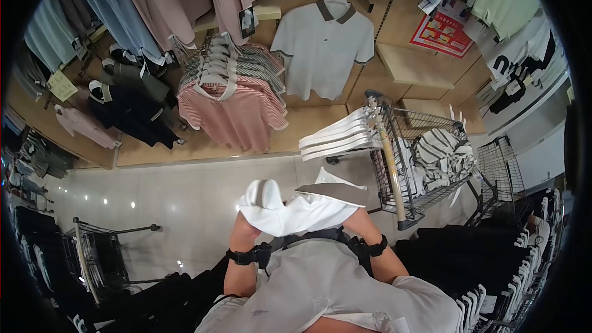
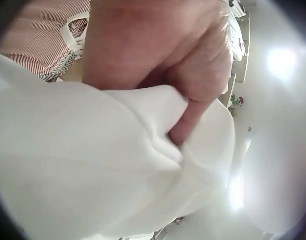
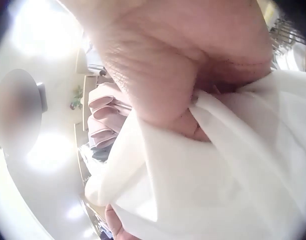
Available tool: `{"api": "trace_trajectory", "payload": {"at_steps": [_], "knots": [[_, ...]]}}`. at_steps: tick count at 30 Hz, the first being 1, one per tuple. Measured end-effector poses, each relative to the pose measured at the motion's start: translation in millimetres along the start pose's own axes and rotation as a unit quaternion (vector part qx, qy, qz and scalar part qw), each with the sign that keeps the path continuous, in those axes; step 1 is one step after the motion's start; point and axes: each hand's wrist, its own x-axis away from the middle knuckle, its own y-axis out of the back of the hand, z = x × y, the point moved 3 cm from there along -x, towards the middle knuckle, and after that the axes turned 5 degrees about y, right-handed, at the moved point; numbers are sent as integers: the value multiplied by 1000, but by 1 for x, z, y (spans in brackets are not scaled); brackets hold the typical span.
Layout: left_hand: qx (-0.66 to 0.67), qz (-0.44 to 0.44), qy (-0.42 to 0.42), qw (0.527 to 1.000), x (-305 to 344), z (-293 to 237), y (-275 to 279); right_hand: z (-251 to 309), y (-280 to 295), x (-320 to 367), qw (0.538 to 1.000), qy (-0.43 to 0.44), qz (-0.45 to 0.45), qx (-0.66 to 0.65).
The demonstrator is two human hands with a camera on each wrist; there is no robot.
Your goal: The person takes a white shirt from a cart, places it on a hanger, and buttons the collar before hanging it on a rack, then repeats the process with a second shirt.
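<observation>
A white garment with grey trim, shirt-like, (image 1: 308,213) is bunched between my two hands in front of my body. My left hand (image 2: 158,45) grips one side, its thumb pressed into the cloth and the other fingers hidden under it. On the other side my right hand (image 3: 183,65) holds a gathered fold between thumb and fingers. In the head view the cloth covers most of the left hand (image 1: 246,227) and the right hand (image 1: 359,221). Fingers of the left hand (image 3: 117,224) show past the cloth's lower edge in the right wrist view.
Ahead, striped polo shirts (image 1: 237,108) and a grey polo (image 1: 324,46) hang on a wooden wall display. A shopping cart (image 1: 394,166) at right holds striped clothes (image 1: 441,154), with white hangers (image 1: 339,135) on its handle side. Another cart (image 1: 102,259) stands left; black garments (image 1: 456,256) hang close at right.
</observation>
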Motion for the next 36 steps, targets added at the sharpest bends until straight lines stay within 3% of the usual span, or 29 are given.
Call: {"api": "trace_trajectory", "payload": {"at_steps": [2,4,6,8,12,14,16,18,20,22,23,24,26,28,29,30,31,32,34,36], "knots": [[-62,-1,0,998,10,-9,-13,-3,-9,-3,999,-9,-32,-18],[-260,123,5,958,17,-16,-24,-28,-17,3,999,-17,-39,29],[-323,281,67,901,15,-29,-44,-55,-28,13,989,2,-129,77],[-323,291,147,888,16,-26,-46,-37,-24,12,991,-13,-133,15],[-351,315,139,871,23,-24,-30,-38,-26,-1,981,-34,-189,-3],[-367,302,239,847,30,-31,-23,-51,-29,3,975,-48,-218,-16],[-377,318,227,840,29,-39,-15,-50,-30,0,973,-51,-219,-56],[-215,385,133,888,23,-56,-19,-35,-27,1,970,-41,-222,-90],[-180,374,135,900,12,-56,-18,-33,-27,-1,982,-65,-152,-89],[-298,80,15,951,-8,-48,-16,-34,-28,-2,981,-75,-145,-105],[-394,65,-19,916,-16,-41,-23,-35,-30,-2,980,-77,-132,-124],[-394,71,-19,916,-21,-35,-33,-36,-32,-2,979,-79,-119,-143],[-566,84,-78,816,-24,-29,-67,-37,-36,-1,975,-85,-94,-183],[-595,93,-90,793,-32,-11,-64,-39,-42,-1,968,-93,-71,-223],[-445,105,-27,889,-37,-1,-53,-40,-45,-1,964,-96,-60,-241],[-279,112,40,953,-40,8,-46,-41,-48,0,959,-100,-48,-259],[-165,92,30,982,-34,-8,-71,-42,-51,0,954,-105,-34,-280],[-163,93,34,982,-37,-6,-69,-42,-54,1,947,-109,-18,-301],[-216,-20,106,970,-45,-2,-42,-42,-61,2,932,-113,18,-345],[-221,-11,150,963,-44,0,-30,-39,-68,4,914,-109,54,-386]]}}
